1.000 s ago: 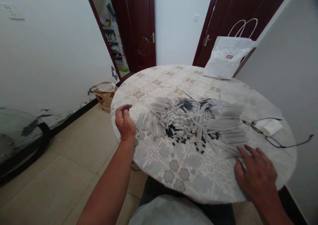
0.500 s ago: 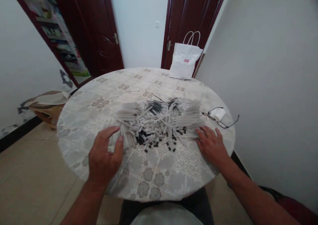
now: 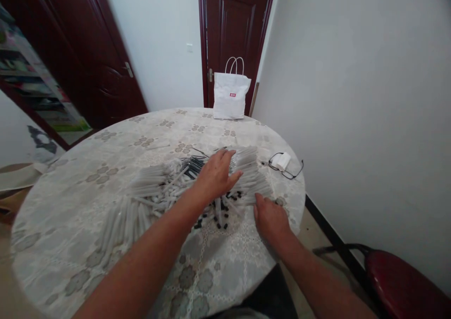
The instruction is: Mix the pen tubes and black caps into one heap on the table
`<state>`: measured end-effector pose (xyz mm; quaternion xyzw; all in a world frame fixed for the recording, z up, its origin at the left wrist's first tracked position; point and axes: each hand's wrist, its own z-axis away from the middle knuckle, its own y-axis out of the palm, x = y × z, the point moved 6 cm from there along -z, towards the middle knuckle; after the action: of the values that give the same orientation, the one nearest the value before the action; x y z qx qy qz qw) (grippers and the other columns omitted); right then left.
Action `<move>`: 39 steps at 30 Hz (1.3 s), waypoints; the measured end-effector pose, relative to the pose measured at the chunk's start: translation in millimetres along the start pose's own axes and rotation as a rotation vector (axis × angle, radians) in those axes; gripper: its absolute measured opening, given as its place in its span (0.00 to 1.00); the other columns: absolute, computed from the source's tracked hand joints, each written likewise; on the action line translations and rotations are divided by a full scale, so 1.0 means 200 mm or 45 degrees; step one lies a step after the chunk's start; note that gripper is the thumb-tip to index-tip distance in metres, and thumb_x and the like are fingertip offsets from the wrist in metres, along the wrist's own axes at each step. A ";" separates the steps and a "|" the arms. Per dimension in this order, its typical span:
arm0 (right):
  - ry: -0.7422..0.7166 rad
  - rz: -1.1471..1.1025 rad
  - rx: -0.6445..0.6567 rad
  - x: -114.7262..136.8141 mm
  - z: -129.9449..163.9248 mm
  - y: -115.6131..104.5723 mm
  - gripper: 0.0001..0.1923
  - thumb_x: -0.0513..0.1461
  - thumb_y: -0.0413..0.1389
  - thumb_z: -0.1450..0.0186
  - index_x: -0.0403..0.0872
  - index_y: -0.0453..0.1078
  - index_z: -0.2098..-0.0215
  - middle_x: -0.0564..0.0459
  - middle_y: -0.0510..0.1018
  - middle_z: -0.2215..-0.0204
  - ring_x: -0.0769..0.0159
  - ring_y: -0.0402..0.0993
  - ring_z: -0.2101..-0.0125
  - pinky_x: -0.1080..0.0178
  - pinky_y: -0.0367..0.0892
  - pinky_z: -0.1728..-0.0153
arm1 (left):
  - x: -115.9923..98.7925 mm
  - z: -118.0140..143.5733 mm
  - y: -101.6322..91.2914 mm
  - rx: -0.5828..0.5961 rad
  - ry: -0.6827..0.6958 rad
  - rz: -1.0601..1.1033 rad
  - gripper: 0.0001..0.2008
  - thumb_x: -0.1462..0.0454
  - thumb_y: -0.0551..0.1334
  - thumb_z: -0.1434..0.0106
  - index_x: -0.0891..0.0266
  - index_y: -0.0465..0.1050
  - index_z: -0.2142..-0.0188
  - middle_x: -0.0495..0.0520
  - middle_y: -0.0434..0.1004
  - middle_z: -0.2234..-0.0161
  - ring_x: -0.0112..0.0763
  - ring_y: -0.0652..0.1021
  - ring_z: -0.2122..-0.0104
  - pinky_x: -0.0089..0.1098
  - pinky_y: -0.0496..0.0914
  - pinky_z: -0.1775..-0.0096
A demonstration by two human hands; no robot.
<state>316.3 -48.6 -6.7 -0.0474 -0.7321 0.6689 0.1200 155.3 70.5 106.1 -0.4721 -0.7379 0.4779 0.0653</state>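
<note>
While the left hand (image 3: 217, 177) lay spread flat, pinning white tubes (image 3: 148, 192), the right hand (image 3: 270, 219) rested loosely open beside them.

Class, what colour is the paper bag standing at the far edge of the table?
White, with a small red mark, seen in the head view: paper bag.

A wide heap of white tubes (image 3: 148, 187) sprawls over the middle of the table, lying flat, mostly side by side, some crossed. Thin black rods (image 3: 193, 165) sit at its far middle. Small black caps (image 3: 225, 218) are scattered along the near right edge.
</note>
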 end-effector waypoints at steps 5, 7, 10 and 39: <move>0.206 -0.868 -0.227 -0.06 0.05 0.05 0.28 0.41 0.59 0.32 0.42 0.68 0.35 0.37 0.81 0.49 0.53 0.81 0.55 0.53 0.71 0.48 | 0.15 -0.31 0.23 0.316 -0.227 -0.171 0.38 0.44 0.63 0.34 0.64 0.63 0.33 0.70 0.71 0.38 0.53 0.72 0.37 0.44 0.64 0.36; 0.429 -1.402 -0.247 -0.08 0.08 0.12 0.35 0.45 0.63 0.36 0.46 0.66 0.33 0.40 0.80 0.45 0.55 0.81 0.55 0.53 0.72 0.48 | 0.21 -0.39 0.31 0.444 -0.314 -0.251 0.43 0.38 0.62 0.36 0.64 0.61 0.32 0.71 0.71 0.38 0.55 0.72 0.38 0.44 0.65 0.38; 0.724 -2.126 -0.302 -0.03 0.11 0.22 0.39 0.47 0.68 0.41 0.52 0.64 0.33 0.47 0.79 0.43 0.57 0.78 0.46 0.55 0.73 0.44 | 0.27 -0.49 0.42 0.594 -0.369 -0.311 0.49 0.32 0.58 0.39 0.64 0.60 0.31 0.74 0.71 0.38 0.58 0.73 0.38 0.45 0.65 0.40; 0.758 -2.774 -0.439 0.06 -0.33 0.13 0.21 0.43 0.72 0.45 0.45 0.78 0.55 0.49 0.87 0.58 0.56 0.83 0.52 0.54 0.78 0.50 | 0.41 -0.62 0.79 1.078 -0.241 0.018 0.50 0.37 0.66 0.47 0.56 0.60 0.31 0.63 0.73 0.35 0.50 0.77 0.40 0.40 0.70 0.42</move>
<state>318.0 20.3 -25.9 0.4405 -0.4085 0.0622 0.7970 279.4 227.8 22.7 -0.3628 -0.4764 0.7799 0.1821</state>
